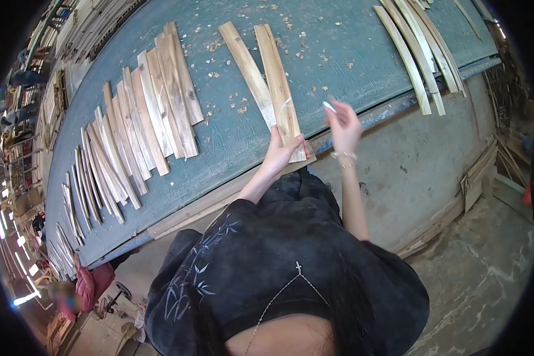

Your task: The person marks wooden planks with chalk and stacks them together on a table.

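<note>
My left hand is closed around the near end of a wooden slat, its thumb lying on top. A curved white mark shows on that slat's face. Another wooden slat lies beside it at an angle, its near end close to my left fingers. To the right, just over the table's front edge, my right hand pinches a small stick of white chalk between its fingertips. The chalk is apart from the slat.
Many wooden slats lie in a long row on the left of the blue-green table. More slats are grouped at the right. Wood chips dot the tabletop. A person in a red garment is at the lower left.
</note>
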Demonstrator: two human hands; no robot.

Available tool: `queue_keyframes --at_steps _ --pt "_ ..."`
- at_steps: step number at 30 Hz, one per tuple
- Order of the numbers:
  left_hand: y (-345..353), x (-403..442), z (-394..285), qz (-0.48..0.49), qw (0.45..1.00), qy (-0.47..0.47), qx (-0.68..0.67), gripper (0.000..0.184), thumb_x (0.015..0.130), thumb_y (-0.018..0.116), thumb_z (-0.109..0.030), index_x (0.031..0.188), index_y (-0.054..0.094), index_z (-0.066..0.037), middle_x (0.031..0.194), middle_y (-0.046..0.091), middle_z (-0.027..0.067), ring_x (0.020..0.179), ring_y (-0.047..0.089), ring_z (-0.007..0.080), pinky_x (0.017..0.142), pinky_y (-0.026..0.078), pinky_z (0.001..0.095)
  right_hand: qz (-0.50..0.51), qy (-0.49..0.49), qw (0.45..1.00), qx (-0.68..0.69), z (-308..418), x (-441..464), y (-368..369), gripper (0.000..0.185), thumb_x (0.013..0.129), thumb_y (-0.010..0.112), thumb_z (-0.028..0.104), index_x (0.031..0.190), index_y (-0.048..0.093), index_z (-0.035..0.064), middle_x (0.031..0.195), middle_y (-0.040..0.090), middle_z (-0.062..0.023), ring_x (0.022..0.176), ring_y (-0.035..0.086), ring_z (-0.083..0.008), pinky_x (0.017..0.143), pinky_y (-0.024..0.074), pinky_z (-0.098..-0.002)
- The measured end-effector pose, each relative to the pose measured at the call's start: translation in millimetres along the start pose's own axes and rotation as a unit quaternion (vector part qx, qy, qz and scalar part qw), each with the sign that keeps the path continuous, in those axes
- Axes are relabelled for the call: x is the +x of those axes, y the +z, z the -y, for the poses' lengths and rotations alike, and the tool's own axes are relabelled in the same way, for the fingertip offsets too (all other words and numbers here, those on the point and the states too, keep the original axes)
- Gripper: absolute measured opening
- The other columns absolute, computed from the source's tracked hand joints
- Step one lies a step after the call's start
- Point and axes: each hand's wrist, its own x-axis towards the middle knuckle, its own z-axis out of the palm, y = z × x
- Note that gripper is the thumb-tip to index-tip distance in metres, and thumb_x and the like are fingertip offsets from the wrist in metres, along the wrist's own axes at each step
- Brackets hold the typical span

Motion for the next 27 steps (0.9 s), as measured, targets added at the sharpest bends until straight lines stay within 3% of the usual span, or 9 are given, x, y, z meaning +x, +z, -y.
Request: queue_keyframes --at_steps 5,8,10,13,16,17,21,23,27 --pt "-2.8 -0.5 -0.6 0.007 0.999 0.032 -0.005 0.043 0.080 0.048 -0.006 0.111 0.018 -0.005 0.076 0.048 0.0096 0.061 0.054 0.0184 0.054 0.049 0.0311 0.224 -0.246 0.916 -0.226 -9.4 60.8 90.2 0.017 0.073 0.056 0.013 0.077 0.047 -0.0007 0.069 0.054 -0.0139 0.062 0.054 -0.0272 0.056 0.0433 -0.0336" --pt "-5.5 -2.5 -2.4 0.010 0.999 0.044 -0.002 0.043 0.080 0.047 -0.004 0.111 0.017 -0.005 0.076 0.048 0.0099 0.061 0.054 0.0181 0.054 0.049 0.0312 0.148 -0.328 0.885 -0.295 -25.7 72.2 105.0 0.016 0.073 0.055 0.013 0.072 0.045 0.0002 0.066 0.052 -0.0143 0.061 0.053 -0.0287 0.052 0.0411 -0.0348" --pt "-7.2 0.9 -5.6 0.012 0.999 0.050 -0.006 0.043 0.080 0.046 -0.003 0.112 0.017 -0.005 0.076 0.048 0.0101 0.061 0.054 0.0180 0.054 0.049 0.0313 0.176 -0.304 0.888 -0.298 -11.1 48.2 93.2 0.016 0.073 0.055 0.011 0.070 0.043 -0.0002 0.066 0.052 -0.0148 0.064 0.052 -0.0330 0.053 0.0407 -0.0379" --pt "-13.2 2.9 6.8 0.038 0.996 0.068 -0.035 0.042 0.079 0.045 -0.001 0.111 0.018 -0.004 0.079 0.048 0.0114 0.061 0.055 0.0192 0.055 0.049 0.0319 0.191 -0.281 0.882 -0.326 5.7 5.0 71.2 0.013 0.073 0.055 0.009 0.073 0.045 0.0001 0.066 0.052 -0.0153 0.060 0.054 -0.0267 0.052 0.0410 -0.0345" --pt "-13.3 6.6 11.7 -0.036 0.969 0.225 0.096 0.041 0.079 0.046 -0.002 0.110 0.018 -0.004 0.081 0.049 0.0130 0.061 0.055 0.0209 0.055 0.048 0.0319 0.290 -0.166 0.897 -0.289 24.6 -16.9 54.7 0.011 0.076 0.054 0.009 0.074 0.048 0.0010 0.064 0.053 -0.0104 0.057 0.054 -0.0164 0.051 0.0416 -0.0285" --pt "-9.5 -3.7 -0.5 0.043 0.992 0.095 -0.069 0.039 0.078 0.051 -0.007 0.104 0.023 -0.003 0.080 0.051 0.0124 0.060 0.056 0.0193 0.052 0.048 0.0284 0.226 -0.075 0.954 -0.181 20.1 -13.8 42.7 0.011 0.077 0.053 0.009 0.073 0.050 0.0001 0.069 0.055 -0.0085 0.061 0.055 -0.0152 0.053 0.0425 -0.0277" --pt "-9.4 7.8 10.5 0.099 0.991 0.085 -0.034 0.041 0.078 0.054 -0.012 0.103 0.024 -0.001 0.079 0.052 0.0117 0.062 0.056 0.0170 0.054 0.047 0.0267 0.144 0.119 0.979 0.081 5.7 -15.6 21.5 0.012 0.080 0.052 0.012 0.078 0.054 0.0000 0.078 0.057 -0.0020 0.069 0.051 -0.0064 0.058 0.0426 -0.0212" --pt "-7.5 23.4 30.0 0.111 0.979 0.150 0.078 0.043 0.077 0.056 -0.015 0.103 0.025 0.000 0.079 0.053 0.0121 0.061 0.055 0.0146 0.053 0.046 0.0251 0.178 0.226 0.952 0.107 -8.2 -13.5 13.2 0.014 0.080 0.051 0.015 0.082 0.056 0.0020 0.078 0.057 -0.0016 0.068 0.051 -0.0060 0.060 0.0419 -0.0193" --pt "2.2 20.8 -18.8 0.221 0.935 -0.034 0.275 0.043 0.081 0.050 -0.027 0.109 0.033 0.000 0.080 0.055 0.0092 0.067 0.053 0.0100 0.056 0.044 0.0212 0.153 0.261 0.952 0.045 -20.6 10.2 -0.3 0.024 0.082 0.049 0.023 0.085 0.056 0.0003 0.077 0.057 -0.0021 0.071 0.052 -0.0062 0.062 0.0434 -0.0202"
